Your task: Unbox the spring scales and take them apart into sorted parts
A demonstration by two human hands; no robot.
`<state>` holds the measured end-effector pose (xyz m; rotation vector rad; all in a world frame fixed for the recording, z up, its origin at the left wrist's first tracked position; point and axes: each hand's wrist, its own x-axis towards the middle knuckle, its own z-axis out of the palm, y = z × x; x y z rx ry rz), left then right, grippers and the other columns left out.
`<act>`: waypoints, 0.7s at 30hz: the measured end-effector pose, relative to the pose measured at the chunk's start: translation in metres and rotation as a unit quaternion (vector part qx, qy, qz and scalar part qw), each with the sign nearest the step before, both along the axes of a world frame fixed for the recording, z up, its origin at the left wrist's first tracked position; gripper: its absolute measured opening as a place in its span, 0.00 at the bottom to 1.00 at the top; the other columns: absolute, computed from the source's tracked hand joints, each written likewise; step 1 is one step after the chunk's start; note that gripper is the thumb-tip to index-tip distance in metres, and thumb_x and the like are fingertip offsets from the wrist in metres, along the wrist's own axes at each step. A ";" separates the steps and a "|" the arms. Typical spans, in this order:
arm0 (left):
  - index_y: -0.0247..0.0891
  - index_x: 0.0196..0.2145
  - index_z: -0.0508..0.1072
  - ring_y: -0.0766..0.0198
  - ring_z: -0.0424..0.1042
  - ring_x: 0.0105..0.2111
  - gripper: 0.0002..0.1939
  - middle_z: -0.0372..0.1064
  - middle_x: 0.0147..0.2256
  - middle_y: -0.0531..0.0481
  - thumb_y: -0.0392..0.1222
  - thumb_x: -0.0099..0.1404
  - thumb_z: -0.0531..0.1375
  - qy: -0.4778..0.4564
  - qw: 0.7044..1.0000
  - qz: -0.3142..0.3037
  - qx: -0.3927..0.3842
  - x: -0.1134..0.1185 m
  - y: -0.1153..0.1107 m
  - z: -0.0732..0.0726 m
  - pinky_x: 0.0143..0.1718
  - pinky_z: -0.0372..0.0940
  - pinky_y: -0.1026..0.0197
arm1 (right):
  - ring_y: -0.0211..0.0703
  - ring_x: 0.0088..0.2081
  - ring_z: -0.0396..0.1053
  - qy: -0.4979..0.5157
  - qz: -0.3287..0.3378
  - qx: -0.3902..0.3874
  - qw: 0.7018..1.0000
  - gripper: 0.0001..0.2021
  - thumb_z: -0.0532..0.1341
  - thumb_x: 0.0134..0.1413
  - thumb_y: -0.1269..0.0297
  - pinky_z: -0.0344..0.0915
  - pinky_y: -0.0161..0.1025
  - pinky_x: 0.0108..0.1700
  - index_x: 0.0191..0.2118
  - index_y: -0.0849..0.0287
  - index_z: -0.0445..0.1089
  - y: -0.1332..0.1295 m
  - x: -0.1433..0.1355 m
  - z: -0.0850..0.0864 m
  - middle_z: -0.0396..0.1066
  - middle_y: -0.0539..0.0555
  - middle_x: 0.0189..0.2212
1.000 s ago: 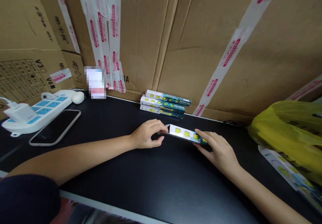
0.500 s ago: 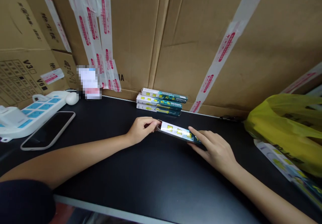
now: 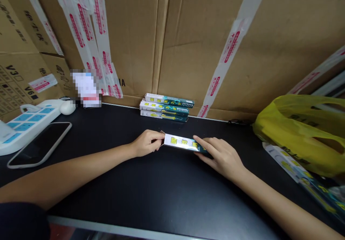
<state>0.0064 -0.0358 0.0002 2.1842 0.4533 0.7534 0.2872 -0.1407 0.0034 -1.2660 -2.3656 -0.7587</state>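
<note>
A narrow white and teal box (image 3: 180, 141) with yellow lettering is held just above the black table (image 3: 172, 189). My left hand (image 3: 147, 143) has its fingers at the box's left end, where a small end flap sticks out. My right hand (image 3: 221, 155) grips the right part of the box, fingers on its upper side and thumb along the near lower edge. Behind it, similar boxes (image 3: 164, 109) lie stacked against the cardboard.
A white power strip (image 3: 35, 119) and a phone (image 3: 40, 144) lie at the left, near a pixelated object (image 3: 86, 89). At the right, a yellow plastic bag (image 3: 299, 132) rests beside more printed boxes (image 3: 302, 175). Cardboard (image 3: 129, 35) stands along the back.
The camera view has shifted, so the surroundings appear further left. My left fingers have moved against the left end of the box, and its opening is less visible. My right hand keeps its grip.
</note>
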 end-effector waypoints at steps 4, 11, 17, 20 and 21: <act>0.38 0.22 0.71 0.71 0.64 0.20 0.08 0.67 0.20 0.56 0.33 0.55 0.55 0.037 0.999 -0.012 0.010 -0.001 0.005 0.000 0.24 0.57 0.70 | 0.44 0.35 0.69 -0.046 0.015 -0.001 0.999 0.26 0.57 0.60 0.63 0.61 0.40 0.36 0.63 0.59 0.55 0.000 0.000 0.005 0.72 0.57 0.38; 0.36 0.20 0.72 0.74 0.61 0.14 0.09 0.62 0.13 0.59 0.31 0.53 0.54 0.034 0.998 0.001 -0.056 0.003 0.007 -0.006 0.20 0.57 0.72 | 0.42 0.34 0.68 -0.102 -0.015 0.037 0.994 0.22 0.57 0.61 0.65 0.58 0.41 0.42 0.60 0.57 0.59 -0.009 -0.008 0.025 0.73 0.56 0.41; 0.35 0.31 0.71 0.73 0.65 0.19 0.08 0.64 0.20 0.56 0.43 0.60 0.57 -0.090 0.982 0.079 -0.148 0.006 0.011 -0.006 0.18 0.59 0.73 | 0.44 0.35 0.70 -0.060 -0.042 -0.004 0.997 0.24 0.56 0.61 0.62 0.60 0.41 0.41 0.62 0.58 0.56 -0.003 0.005 0.028 0.73 0.57 0.39; 0.36 0.30 0.64 0.69 0.72 0.32 0.11 0.69 0.33 0.50 0.47 0.62 0.55 -0.177 0.956 0.123 -0.199 0.006 0.016 -0.003 0.28 0.68 0.70 | 0.46 0.36 0.70 -0.031 -0.070 -0.030 0.997 0.24 0.57 0.59 0.60 0.63 0.41 0.39 0.60 0.59 0.57 0.005 0.018 0.029 0.73 0.57 0.39; 0.37 0.30 0.61 0.66 0.74 0.35 0.12 0.70 0.37 0.49 0.48 0.63 0.54 -0.198 0.946 0.131 -0.220 0.006 0.018 -0.002 0.31 0.70 0.67 | 0.47 0.36 0.71 -0.025 -0.080 -0.044 0.995 0.23 0.57 0.58 0.60 0.64 0.41 0.38 0.58 0.59 0.59 0.007 0.022 0.029 0.73 0.56 0.38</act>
